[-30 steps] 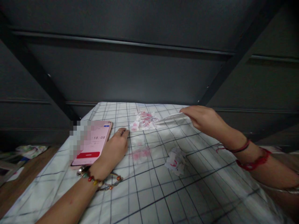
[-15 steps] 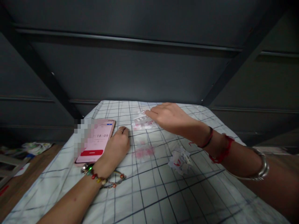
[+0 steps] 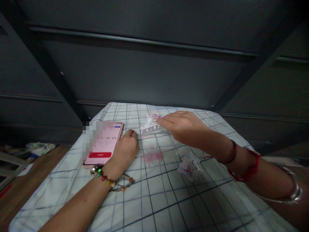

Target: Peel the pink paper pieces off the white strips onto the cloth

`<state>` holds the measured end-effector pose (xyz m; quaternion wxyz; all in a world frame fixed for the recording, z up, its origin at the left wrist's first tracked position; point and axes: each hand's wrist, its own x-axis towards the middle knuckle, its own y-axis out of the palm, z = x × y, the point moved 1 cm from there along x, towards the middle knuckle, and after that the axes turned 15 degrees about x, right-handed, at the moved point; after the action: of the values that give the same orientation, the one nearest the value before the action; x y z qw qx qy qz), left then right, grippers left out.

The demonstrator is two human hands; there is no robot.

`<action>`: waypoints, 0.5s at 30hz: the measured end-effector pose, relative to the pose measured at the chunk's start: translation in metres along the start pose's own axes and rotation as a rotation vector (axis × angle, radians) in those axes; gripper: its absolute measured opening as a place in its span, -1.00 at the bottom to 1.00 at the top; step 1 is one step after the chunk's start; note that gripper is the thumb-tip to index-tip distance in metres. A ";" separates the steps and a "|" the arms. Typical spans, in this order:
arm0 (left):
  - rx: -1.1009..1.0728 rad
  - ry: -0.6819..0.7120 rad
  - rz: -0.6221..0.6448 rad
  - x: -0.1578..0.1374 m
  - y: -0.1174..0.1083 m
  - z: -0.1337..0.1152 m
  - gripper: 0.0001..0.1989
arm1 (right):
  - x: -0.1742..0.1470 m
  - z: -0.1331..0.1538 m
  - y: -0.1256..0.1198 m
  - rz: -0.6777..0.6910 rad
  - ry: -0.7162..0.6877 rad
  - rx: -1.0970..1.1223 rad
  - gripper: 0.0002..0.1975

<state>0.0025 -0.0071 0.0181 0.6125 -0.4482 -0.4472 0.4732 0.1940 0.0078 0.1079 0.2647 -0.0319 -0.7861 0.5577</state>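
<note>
My left hand (image 3: 125, 148) rests on the checked cloth with its fingers curled in, next to a pink-edged phone (image 3: 102, 143). Nothing shows in it, though its palm side is hidden. Farther forward, my right hand (image 3: 182, 125) pinches the right side of a small clear plastic packet (image 3: 154, 129) with rows of white spots. White and pink scraps (image 3: 153, 120) lie at the packet's far side. My fingers hide its right end, and its exact kind is unclear. Nearer me sits a flat clear piece with pink marks (image 3: 154, 157).
A heap of crumpled white scraps (image 3: 190, 167) with a red mark lies right of centre. The checked cloth (image 3: 135, 209) covers the table. A dark panelled wall (image 3: 145, 74) stands close behind it. At the left, a pale slatted frame (image 3: 11, 166) stands on the floor.
The packet appears turned: its scraps now show at the far side and its white spots nearer me. My right hand has shifted slightly right in view. My left hand stays beside the phone.
</note>
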 end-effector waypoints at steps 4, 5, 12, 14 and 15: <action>-0.003 0.002 -0.014 0.000 0.001 0.001 -0.66 | -0.006 0.001 -0.004 -0.055 0.001 0.004 -0.70; -0.004 -0.001 -0.016 0.000 0.001 0.000 -0.66 | -0.006 0.000 -0.004 -0.068 0.008 -0.006 -0.70; 0.013 -0.001 -0.016 0.000 0.000 0.000 -0.66 | -0.005 0.004 0.003 -0.057 0.020 0.012 -0.70; 0.007 -0.005 -0.011 0.000 0.000 0.000 -0.66 | -0.009 0.006 0.000 -0.059 0.043 0.052 -0.71; 0.004 -0.005 -0.003 0.000 0.000 0.001 -0.66 | -0.010 0.007 -0.003 -0.052 0.059 0.070 -0.72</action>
<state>0.0019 -0.0066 0.0179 0.6130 -0.4453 -0.4485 0.4741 0.2001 -0.0028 0.1046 0.3028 -0.0188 -0.7586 0.5766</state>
